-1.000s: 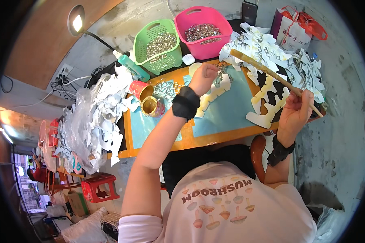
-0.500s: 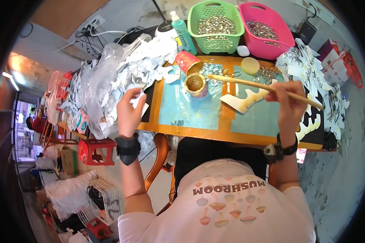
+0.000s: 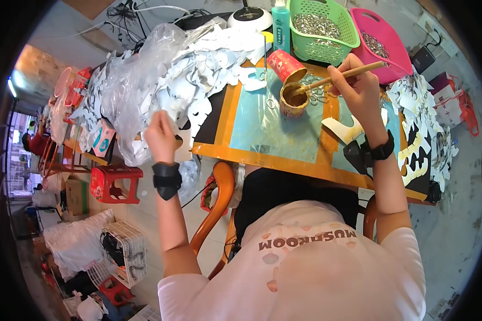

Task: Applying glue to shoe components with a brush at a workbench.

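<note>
My right hand (image 3: 356,88) is closed around the wooden handle of a brush (image 3: 320,84). The brush's tip dips into a small open pot (image 3: 293,109) of brownish paste, its rim coated with the same stuff. Against the pot leans a red patterned can (image 3: 285,65), tipped on its side. Pinched together, the fingers of my left hand (image 3: 162,136) hold a white cut-out piece at the near edge of a big heap of such pieces (image 3: 198,75). A white piece with a toothed, yellowed edge (image 3: 341,128) lies on the mat below my right hand.
A green basket (image 3: 326,51) and a pink basket (image 3: 395,68) of small metal parts stand at the back, beside a turquoise pump bottle (image 3: 281,27). More pasted white pieces (image 3: 413,158) cover the right side. A red stool (image 3: 115,182) stands on the floor at left.
My right hand has moved up and tilted the brush, bringing its tip into the pot. My left hand has closed at the white heap. The view has shifted, so the table sits further right.
</note>
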The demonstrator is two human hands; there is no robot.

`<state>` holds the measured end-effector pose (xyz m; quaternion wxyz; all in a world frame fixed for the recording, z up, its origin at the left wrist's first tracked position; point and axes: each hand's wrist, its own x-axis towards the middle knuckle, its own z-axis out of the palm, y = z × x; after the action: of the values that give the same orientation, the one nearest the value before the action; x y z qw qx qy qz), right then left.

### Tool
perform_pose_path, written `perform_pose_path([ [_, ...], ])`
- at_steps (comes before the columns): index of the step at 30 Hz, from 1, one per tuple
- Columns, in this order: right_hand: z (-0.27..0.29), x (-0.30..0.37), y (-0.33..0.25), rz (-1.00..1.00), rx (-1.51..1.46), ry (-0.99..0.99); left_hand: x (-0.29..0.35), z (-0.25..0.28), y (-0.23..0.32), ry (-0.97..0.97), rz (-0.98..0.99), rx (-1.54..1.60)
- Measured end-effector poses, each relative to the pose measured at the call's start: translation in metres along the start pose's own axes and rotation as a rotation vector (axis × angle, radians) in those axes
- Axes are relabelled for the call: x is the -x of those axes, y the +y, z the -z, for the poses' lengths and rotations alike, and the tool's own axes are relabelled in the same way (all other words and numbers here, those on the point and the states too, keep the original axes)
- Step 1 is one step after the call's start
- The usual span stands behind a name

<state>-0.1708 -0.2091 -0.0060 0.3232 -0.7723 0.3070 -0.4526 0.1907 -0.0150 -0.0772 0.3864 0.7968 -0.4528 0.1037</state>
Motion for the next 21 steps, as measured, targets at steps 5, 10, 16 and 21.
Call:
perform_pose_path([
  [5,-0.003,-0.005,-0.002,0.015,-0.026,-0.119,-0.045,0.029,0.019,0.132,0.016,0.442],
  [10,-0.002,-0.008,-0.005,0.051,-0.004,-0.233,-0.075,0.061,0.061,0.309,-0.045,0.743],
  [16,-0.002,-0.011,-0.003,0.036,0.016,-0.185,0.009,0.032,0.132,0.017,-0.17,0.111],
  [21,-0.012,-0.021,-0.001,0.126,0.034,-0.27,0.09,-0.025,0.163,-0.356,-0.289,0.046],
])
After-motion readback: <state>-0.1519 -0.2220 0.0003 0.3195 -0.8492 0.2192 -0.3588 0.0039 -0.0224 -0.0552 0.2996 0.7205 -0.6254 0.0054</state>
